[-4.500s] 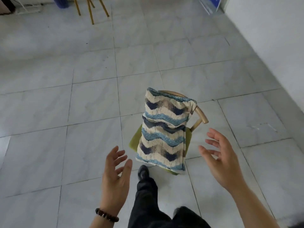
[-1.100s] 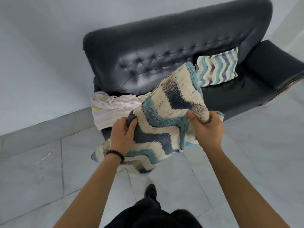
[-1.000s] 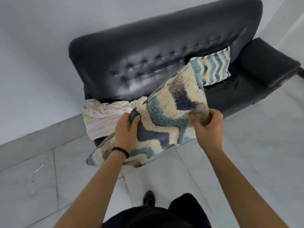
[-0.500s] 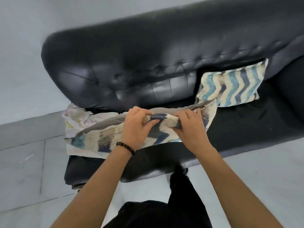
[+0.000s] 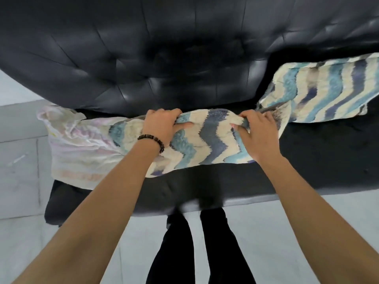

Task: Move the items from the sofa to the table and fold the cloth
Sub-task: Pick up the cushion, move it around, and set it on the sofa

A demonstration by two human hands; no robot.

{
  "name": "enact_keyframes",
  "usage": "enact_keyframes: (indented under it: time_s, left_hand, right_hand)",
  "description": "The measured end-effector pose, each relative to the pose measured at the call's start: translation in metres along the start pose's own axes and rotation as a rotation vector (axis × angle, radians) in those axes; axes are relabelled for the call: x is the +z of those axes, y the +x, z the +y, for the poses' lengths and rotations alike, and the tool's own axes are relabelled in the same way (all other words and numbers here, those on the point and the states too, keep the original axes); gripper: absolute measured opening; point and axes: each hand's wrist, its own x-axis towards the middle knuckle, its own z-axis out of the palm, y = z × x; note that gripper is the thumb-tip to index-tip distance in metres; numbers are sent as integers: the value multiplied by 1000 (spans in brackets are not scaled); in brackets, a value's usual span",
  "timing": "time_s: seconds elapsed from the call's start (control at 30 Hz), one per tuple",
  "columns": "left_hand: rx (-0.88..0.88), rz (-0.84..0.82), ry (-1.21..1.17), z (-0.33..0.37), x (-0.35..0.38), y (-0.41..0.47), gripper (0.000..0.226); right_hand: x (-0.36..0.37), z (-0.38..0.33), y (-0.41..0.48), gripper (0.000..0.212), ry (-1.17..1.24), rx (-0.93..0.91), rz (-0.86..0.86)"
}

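A cushion with blue, navy and cream zigzag stripes lies on the seat of the black leather sofa. My left hand grips its top edge on the left. My right hand grips the top edge on the right. A pale pink and white cloth lies crumpled on the sofa's left end, partly under the cushion. A second zigzag cushion leans against the sofa back at the right.
Grey tiled floor runs along the sofa's left and front. My dark-trousered legs stand right at the sofa's front edge. The sofa seat to the right is bare black leather.
I turned from a chair to the sofa with the zigzag cushion in both hands. Over the last second it came down from upright onto the seat, and I leaned closer.
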Motion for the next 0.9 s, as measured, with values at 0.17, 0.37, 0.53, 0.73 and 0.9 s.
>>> enact_keyframes:
  time_s: [0.17, 0.37, 0.53, 0.73, 0.9]
  left_hand:
    - [-23, 106, -53, -20, 59, 83, 49]
    - [-172, 110, -5, -32, 140, 111, 64]
    - [-197, 145, 90, -38, 182, 118, 91]
    - [-278, 204, 30, -37, 179, 140, 59]
    - [-192, 390, -48, -23, 157, 113, 41]
  right_hand:
    - [76, 39, 67, 45, -152, -1, 111]
    - [180, 60, 85, 106, 80, 437, -122]
    - [221, 76, 79, 124, 40, 339, -234]
    - [232, 86, 94, 55, 83, 355, -55]
    - [219, 89, 73, 13, 76, 277, 135]
